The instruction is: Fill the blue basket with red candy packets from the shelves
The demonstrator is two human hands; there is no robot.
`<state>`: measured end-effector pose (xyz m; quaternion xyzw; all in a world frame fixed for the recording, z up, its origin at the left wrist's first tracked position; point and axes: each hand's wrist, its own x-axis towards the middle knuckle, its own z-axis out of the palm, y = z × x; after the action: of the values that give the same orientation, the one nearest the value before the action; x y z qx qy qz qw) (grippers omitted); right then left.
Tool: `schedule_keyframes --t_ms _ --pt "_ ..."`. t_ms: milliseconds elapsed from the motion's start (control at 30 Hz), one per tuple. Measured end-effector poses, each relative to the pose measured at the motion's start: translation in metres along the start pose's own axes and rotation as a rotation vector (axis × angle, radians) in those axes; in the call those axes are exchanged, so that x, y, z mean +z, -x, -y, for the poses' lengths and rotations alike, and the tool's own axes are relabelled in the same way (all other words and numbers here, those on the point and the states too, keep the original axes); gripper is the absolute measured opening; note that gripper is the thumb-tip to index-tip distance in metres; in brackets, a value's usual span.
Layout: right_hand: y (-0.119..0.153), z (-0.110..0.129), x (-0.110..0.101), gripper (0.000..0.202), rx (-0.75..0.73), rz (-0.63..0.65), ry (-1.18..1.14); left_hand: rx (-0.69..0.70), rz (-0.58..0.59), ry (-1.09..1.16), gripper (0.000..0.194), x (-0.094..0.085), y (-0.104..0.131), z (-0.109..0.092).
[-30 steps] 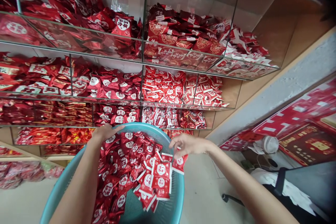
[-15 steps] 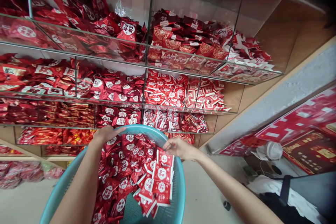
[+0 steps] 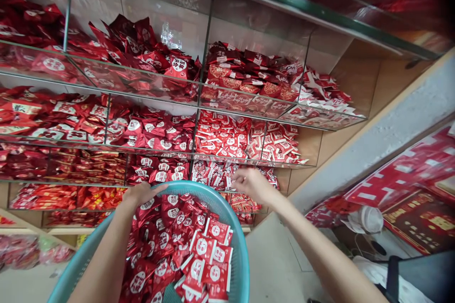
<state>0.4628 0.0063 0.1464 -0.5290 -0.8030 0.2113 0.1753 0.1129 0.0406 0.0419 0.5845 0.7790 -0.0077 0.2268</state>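
My left hand (image 3: 139, 195) is closed on the far left rim of a teal mesh basket (image 3: 240, 236). Inside the basket lie many dark red packets (image 3: 164, 240) with white labels, and brighter red-and-white packets (image 3: 213, 255) are heaped on the right side. Beyond the rim, my right hand (image 3: 250, 183) hangs in the air before the lower shelf compartments, its fingers curled. Whether it holds anything is too small to tell.
Glass-fronted shelves (image 3: 177, 80) full of red packets rise ahead. A grey wall edge (image 3: 369, 132) slants along the right. At the lower right are a red printed box (image 3: 423, 215) and a white roll (image 3: 371, 218).
My right hand has left the packets in the basket and moved up and right, past the rim. The bright packets now lie loose on the pile. The view has tilted upward.
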Motion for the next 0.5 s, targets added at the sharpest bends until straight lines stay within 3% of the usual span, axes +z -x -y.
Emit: schedule_keyframes --t_ms 100,200,333,500 --pt "-0.032 -0.006 -0.031 0.015 0.076 -0.207 -0.063 -0.006 0.004 0.000 0.095 0.001 -0.002 0.002" --pt "-0.062 -0.010 -0.045 0.019 0.183 -0.356 0.001 -0.018 -0.005 -0.001 0.097 0.001 -0.002 0.002" --pt "-0.088 -0.009 -0.040 0.025 0.309 -0.412 0.259 -0.001 -0.011 0.003 0.100 0.000 0.000 0.002" --pt "-0.101 -0.012 -0.025 0.031 0.419 -0.456 0.275 0.018 -0.009 0.008 0.100 0.000 0.000 0.002"
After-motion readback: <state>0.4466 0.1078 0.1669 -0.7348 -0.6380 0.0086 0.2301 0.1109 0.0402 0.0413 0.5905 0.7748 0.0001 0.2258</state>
